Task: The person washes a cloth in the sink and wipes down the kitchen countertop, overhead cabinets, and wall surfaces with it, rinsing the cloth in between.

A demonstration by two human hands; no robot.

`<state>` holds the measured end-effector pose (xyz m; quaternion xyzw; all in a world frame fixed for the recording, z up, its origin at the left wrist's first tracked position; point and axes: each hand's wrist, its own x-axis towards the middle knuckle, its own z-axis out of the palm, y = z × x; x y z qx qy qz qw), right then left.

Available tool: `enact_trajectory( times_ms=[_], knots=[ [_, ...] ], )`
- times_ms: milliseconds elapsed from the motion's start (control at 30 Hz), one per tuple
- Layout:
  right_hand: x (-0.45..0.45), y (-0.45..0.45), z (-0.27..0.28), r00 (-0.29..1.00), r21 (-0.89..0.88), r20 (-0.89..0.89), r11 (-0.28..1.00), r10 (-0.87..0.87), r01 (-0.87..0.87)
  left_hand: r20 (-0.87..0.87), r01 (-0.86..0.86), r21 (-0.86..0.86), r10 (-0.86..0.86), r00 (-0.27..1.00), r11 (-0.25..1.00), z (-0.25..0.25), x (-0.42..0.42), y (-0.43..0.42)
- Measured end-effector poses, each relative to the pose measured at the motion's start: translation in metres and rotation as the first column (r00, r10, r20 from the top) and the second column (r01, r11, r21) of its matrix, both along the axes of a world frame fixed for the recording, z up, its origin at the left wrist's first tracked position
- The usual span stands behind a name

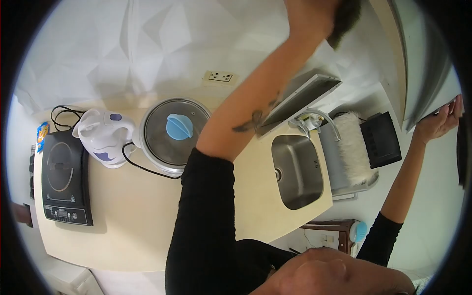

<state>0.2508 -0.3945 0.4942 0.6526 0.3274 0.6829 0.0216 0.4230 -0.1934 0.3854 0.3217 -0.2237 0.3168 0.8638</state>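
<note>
My left hand (310, 14) is raised at the top edge of the view, close to the white patterned wall (172, 44). It is closed on a dark green-brown pad (345, 22), whose upper part is cut off by the frame. The tattooed left forearm crosses above the counter. Far to the right, my right hand (441, 122) grips the lower edge of a pale cabinet (427, 59), fingers bent against it.
Below the arms, the cream counter (132, 221) carries a black induction cooker (64, 172), a white kettle (105, 137), a lidded pot (152, 132) and a steel sink (300, 177). A grey panel (305, 101) leans by the faucet (327, 118). A wall outlet (220, 76) sits behind.
</note>
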Motion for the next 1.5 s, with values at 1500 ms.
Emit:
enact_trajectory(
  times_ms=[1500],
  knots=[
    [-0.006,-0.009,-0.001,0.993,-0.066,-0.035,0.991,-0.115,0.113,0.06,0.444,-0.078,-0.44,0.896,0.893,0.001,-0.009,-0.019]
  ],
)
